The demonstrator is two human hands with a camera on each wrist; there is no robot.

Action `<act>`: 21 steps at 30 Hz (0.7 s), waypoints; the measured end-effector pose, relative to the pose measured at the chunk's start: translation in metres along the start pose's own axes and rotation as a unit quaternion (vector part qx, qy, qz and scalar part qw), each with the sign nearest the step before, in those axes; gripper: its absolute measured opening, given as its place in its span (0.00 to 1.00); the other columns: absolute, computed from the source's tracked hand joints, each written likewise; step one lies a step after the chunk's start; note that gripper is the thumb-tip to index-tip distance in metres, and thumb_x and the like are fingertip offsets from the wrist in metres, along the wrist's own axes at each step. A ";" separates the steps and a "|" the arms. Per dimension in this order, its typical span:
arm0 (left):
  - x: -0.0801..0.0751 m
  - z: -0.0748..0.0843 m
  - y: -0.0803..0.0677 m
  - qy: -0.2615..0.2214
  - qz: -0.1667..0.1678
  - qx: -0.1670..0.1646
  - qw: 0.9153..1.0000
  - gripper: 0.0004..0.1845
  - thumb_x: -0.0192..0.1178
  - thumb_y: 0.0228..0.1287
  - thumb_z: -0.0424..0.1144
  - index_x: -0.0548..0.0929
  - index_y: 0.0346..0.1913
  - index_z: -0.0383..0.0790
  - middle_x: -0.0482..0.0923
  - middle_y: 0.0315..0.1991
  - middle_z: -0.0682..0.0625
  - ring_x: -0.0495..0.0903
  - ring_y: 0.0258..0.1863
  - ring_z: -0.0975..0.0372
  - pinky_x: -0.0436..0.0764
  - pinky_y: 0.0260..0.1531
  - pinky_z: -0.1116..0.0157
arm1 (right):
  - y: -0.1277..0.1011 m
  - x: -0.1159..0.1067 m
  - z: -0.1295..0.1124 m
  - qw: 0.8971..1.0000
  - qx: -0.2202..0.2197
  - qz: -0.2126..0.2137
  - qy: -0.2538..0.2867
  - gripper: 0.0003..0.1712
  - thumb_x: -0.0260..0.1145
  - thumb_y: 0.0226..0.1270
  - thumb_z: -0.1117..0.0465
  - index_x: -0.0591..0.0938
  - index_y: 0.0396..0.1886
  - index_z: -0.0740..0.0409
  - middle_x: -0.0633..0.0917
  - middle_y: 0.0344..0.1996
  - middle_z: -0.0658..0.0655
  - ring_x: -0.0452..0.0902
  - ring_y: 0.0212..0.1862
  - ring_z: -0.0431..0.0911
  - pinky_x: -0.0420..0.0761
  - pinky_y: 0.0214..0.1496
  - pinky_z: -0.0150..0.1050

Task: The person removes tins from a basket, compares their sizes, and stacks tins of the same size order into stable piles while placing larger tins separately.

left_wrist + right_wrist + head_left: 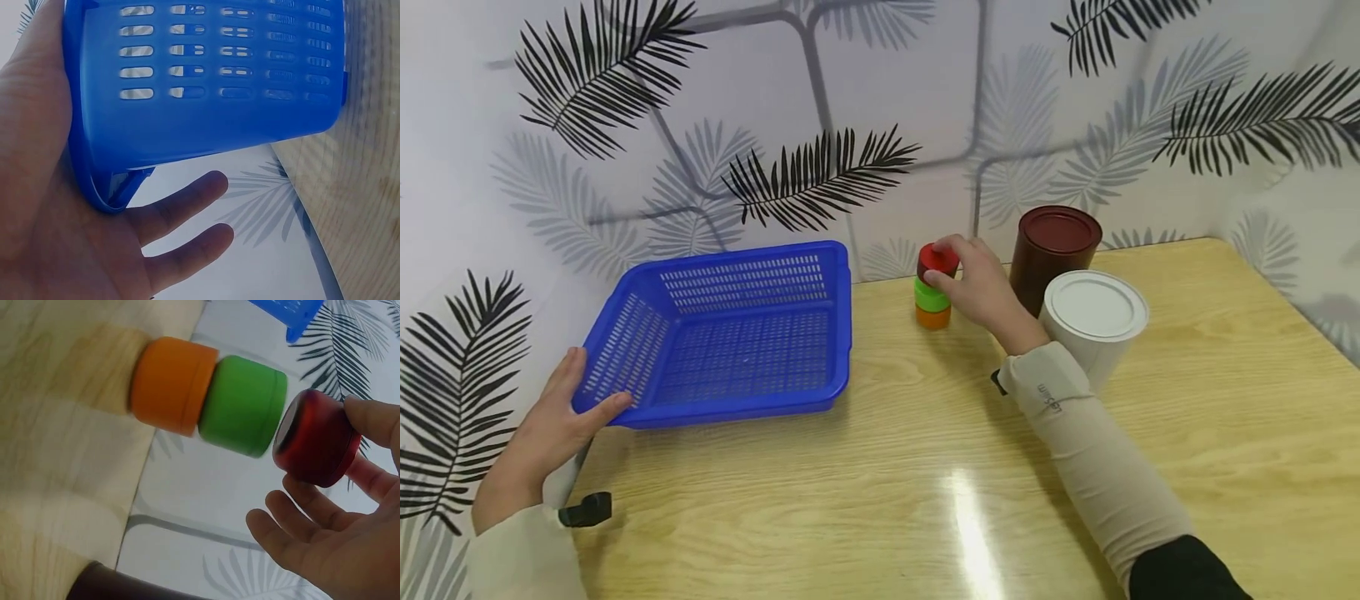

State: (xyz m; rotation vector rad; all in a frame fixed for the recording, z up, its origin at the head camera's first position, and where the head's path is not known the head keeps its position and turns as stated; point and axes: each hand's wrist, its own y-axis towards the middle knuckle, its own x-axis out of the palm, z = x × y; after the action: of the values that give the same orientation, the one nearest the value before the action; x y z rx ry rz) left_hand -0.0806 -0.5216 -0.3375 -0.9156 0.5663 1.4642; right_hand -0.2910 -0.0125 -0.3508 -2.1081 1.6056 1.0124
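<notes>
My right hand (pixel 981 283) pinches a small red round canister (pixel 315 437) between thumb and fingers. It is at the top of a stack, above a green canister (pixel 244 405) and an orange canister (pixel 174 385). In the right wrist view the red one is tilted against the green one, with a narrow gap showing between them. My left hand (pixel 553 421) grips the near left corner of a blue plastic basket (pixel 745 408). Its thumb lies over the front rim; two fingers extend below the corner in the left wrist view.
A large dark brown lidded canister (pixel 1058 250) stands right of the stack. A white lidded canister (pixel 1093 321) is in front of it, beside my right forearm. All stand on a wooden table (pixel 820 500) against a leaf-patterned wall (pixel 910 100).
</notes>
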 end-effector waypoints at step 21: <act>-0.010 0.006 0.010 0.015 -0.007 0.001 1.000 0.55 0.54 0.74 0.59 0.24 0.78 0.36 0.15 0.77 0.36 0.23 0.74 0.33 0.39 0.63 0.26 | -0.001 0.008 0.008 1.000 -0.019 -0.003 -0.019 0.29 0.66 0.74 0.54 0.71 0.71 0.54 0.77 0.57 0.63 0.71 0.57 0.57 0.70 0.60 0.54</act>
State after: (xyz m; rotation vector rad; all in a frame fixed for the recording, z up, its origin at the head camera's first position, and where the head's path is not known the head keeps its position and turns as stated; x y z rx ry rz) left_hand -0.0925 -0.5241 -0.3284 -0.9402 0.5818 1.4386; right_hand -0.2922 -0.0130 -0.3624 -2.1051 1.5722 1.0830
